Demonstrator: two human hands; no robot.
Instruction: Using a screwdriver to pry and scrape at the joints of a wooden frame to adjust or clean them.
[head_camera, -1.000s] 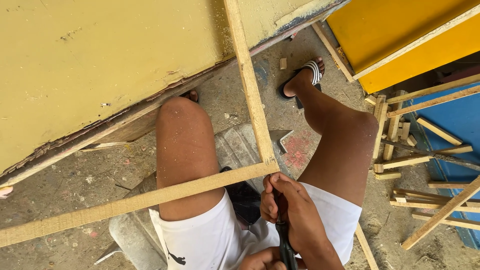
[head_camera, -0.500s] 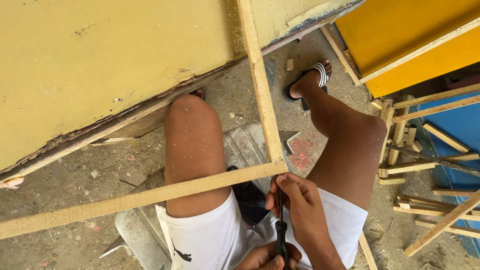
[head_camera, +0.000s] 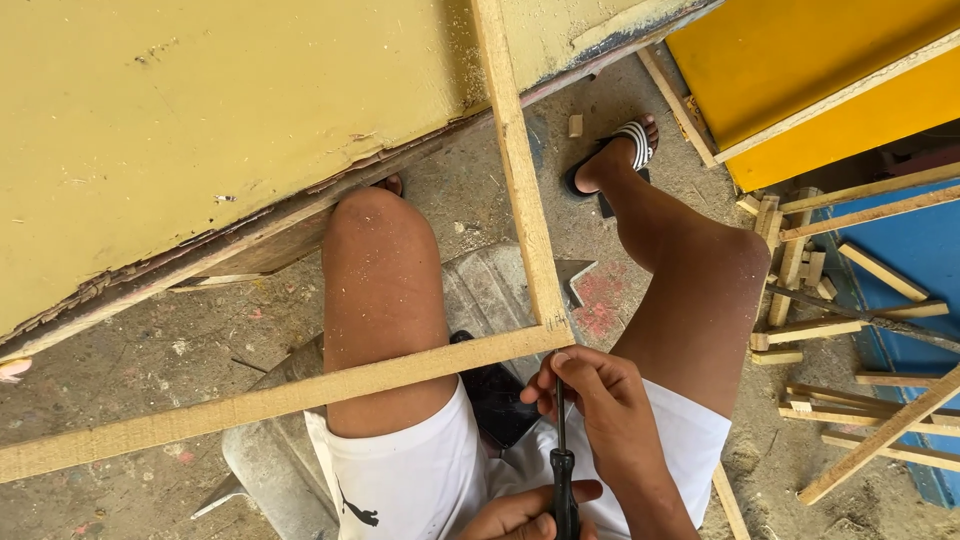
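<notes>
Two pale wooden strips meet at a corner joint above my lap; the long strip runs left and the upright strip runs away from me. A black-handled screwdriver points up at the joint. My right hand is closed around its metal shaft just below the corner. Low in the frame, my left hand grips the handle and is partly cut off. My bare knees sit on either side of the upright strip.
A large yellow-painted board leans at the upper left. A bright yellow panel and a blue surface with several loose wooden offcuts lie to the right. I sit on a grey block over a dusty concrete floor.
The view has shifted slightly to the left and the frame corner sits a little lower. Both hands stay on the screwdriver at the joint.
</notes>
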